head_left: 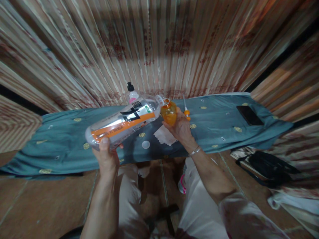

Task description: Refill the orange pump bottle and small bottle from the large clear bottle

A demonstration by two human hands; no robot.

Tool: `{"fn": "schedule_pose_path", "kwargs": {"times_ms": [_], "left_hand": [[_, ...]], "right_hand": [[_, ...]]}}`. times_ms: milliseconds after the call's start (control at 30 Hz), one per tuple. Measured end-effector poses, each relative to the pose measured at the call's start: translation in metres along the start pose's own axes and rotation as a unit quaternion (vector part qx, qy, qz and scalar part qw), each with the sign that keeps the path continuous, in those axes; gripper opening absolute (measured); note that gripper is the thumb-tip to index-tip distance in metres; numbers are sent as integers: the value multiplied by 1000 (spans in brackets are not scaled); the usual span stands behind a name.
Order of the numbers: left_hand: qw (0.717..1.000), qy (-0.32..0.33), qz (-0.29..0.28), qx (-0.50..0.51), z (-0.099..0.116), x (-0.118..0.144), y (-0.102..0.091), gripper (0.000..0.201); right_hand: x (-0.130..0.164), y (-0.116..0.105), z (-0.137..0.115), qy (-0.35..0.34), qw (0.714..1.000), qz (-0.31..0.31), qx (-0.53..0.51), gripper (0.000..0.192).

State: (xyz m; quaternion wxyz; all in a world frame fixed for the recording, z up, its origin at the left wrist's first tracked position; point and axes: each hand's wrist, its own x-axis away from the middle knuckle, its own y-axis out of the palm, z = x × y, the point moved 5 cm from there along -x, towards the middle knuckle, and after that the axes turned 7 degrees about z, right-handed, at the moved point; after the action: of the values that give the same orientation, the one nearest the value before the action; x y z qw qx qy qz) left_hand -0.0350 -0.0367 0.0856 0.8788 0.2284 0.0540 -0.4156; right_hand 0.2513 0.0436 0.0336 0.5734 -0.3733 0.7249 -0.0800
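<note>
My left hand point(106, 155) grips the base of a large clear plastic bottle point(124, 123) with an orange and white label. The bottle is tilted almost flat, its open mouth against the top of a small orange bottle point(168, 113). My right hand point(179, 127) holds that small orange bottle upright over the teal-covered table point(62, 139). A white round cap point(146, 144) and a white cloth or paper point(164, 135) lie on the cover just below the bottles.
A small bottle with a black cap point(131, 94) stands behind the big one. An orange-tipped nozzle point(186, 111) lies right of my right hand. A black phone point(249, 115) rests at the table's right end. A black bag point(267, 167) sits on the floor at right.
</note>
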Motion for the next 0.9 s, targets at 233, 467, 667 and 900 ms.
{"fn": "schedule_pose_path", "kwargs": {"times_ms": [233,467,667,900], "left_hand": [[1000,1,6,13,-1,0,0,52],[1000,-15,8,21,-1,0,0,49],[1000,-10,5,12,0,1,1,48],[1000,-4,2,-1,-3,0,0,48]], "right_hand": [[0,1,1,1,1000,-4,-7,83],[0,1,2,8,1000,-14,-4,85],[0,1,1,9,1000,-27,2,87],[0,-1,-1,4,1000,-13,12,84]]}}
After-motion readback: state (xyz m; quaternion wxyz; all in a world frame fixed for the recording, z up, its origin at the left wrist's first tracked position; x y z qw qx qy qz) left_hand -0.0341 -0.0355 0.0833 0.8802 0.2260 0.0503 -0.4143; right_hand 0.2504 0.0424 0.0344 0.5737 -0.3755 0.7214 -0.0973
